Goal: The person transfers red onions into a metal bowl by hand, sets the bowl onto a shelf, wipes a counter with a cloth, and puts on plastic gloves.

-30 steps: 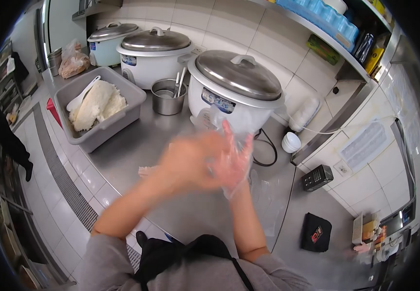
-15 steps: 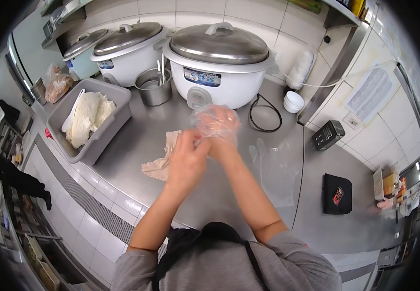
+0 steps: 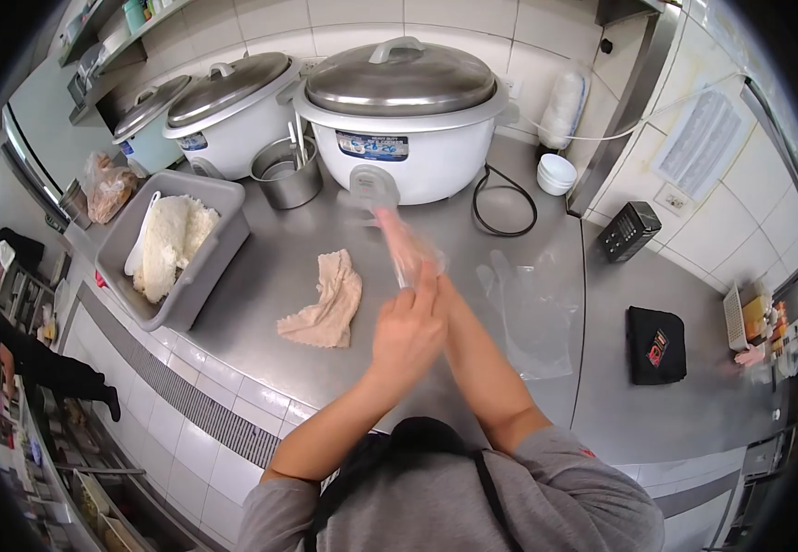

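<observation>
My right hand (image 3: 404,244) is stretched out inside a clear plastic glove (image 3: 373,189), blurred by motion. The glove's loose finger ends reach toward the front of the large rice cooker. At the right wrist, my bare left hand (image 3: 408,324) has its fingers closed on the glove's cuff. A crumpled beige cloth (image 3: 327,308) lies on the steel counter to the left of my hands. To the right of my forearm, a second clear plastic glove (image 3: 532,322) lies flat on the counter.
Behind my hands stands a large rice cooker (image 3: 404,138), with more cookers to its left. A metal pot (image 3: 289,179) with utensils and a grey tub (image 3: 206,267) of rice are on the left. A black cable (image 3: 477,207) loops at right. Someone in dark clothes (image 3: 45,363) is far left.
Both hands have come nearer to me. My right hand has straightened further into the glove, and my left hand has moved right to its wrist. The beige cloth is now fully uncovered.
</observation>
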A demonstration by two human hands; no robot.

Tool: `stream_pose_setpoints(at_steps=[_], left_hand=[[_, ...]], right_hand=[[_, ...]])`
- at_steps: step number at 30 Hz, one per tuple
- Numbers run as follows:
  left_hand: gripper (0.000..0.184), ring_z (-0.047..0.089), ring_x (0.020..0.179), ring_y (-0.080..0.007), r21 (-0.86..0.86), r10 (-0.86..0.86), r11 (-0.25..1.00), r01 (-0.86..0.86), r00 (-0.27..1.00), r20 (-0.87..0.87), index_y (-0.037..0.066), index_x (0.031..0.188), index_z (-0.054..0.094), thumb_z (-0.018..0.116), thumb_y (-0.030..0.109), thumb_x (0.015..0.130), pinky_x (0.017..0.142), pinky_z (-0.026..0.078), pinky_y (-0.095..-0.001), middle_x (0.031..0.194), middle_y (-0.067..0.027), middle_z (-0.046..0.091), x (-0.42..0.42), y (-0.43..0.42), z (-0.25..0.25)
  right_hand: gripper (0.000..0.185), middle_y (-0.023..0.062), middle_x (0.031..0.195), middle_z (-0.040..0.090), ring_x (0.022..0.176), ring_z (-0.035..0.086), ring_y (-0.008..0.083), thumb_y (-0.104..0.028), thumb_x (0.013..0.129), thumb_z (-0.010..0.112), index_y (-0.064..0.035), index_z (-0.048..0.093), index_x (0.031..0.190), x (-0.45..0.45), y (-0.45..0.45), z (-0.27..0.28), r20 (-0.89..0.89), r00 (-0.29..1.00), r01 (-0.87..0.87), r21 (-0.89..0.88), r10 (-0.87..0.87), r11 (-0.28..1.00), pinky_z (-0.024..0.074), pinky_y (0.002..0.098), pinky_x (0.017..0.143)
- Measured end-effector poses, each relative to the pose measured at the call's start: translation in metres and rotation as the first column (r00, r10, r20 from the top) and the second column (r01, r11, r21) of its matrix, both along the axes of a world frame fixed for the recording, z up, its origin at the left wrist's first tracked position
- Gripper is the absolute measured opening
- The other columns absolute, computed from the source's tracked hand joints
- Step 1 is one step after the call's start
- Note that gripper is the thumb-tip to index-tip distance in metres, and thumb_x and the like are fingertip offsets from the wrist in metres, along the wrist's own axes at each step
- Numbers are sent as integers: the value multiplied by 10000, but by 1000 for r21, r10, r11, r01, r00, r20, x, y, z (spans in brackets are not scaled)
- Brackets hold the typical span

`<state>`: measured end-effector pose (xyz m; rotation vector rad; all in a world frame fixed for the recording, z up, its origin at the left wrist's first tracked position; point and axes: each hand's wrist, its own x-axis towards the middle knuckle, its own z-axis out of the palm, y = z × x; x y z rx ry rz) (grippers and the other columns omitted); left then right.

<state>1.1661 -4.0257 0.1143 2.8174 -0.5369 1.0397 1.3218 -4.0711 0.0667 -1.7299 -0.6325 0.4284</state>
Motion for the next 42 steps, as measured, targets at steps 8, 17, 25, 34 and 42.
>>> stream_pose_setpoints(at_steps=[8,17,25,34,42], left_hand=[[364,523,749,-210,39,-300,953,301,954,-26,-11,984,602,578,112,643,621,456,-284,1162,-148,529,-26,-10,13],[315,497,639,-235,-722,83,624,301,893,443,45,734,525,746,260,666,593,427,-354,746,-88,522,6,37,18],[233,462,493,-262,-403,-214,870,285,954,211,61,602,454,670,86,686,432,370,-354,582,-79,445,-17,38,-20],[198,543,772,-299,-506,-122,792,340,902,415,78,718,506,686,69,637,640,431,-407,824,-124,522,-21,26,12],[172,544,764,-244,-343,-142,917,201,972,188,27,785,597,653,5,624,653,463,-357,979,-157,547,39,51,9]], right_hand=[[907,23,1489,43,1337,62,418,-793,738,246,-276,-43,1425,-47,21,48,-549,763,374,806,342,459,99,651,1002],[785,78,1463,185,1324,120,417,-718,773,350,-196,314,1359,-84,13,124,-489,708,606,791,510,-84,45,651,1023],[780,43,1443,232,1306,214,306,-751,737,383,-274,336,1352,-90,-3,141,-12,854,87,989,520,-121,210,609,998],[815,135,1481,37,1364,-6,294,-523,818,508,-203,83,1436,-35,10,111,-138,969,231,799,-204,555,98,445,1073],[827,253,1450,20,1351,36,348,-453,790,545,-118,141,1429,-14,20,76,-61,818,541,418,-572,730,137,400,1068]])
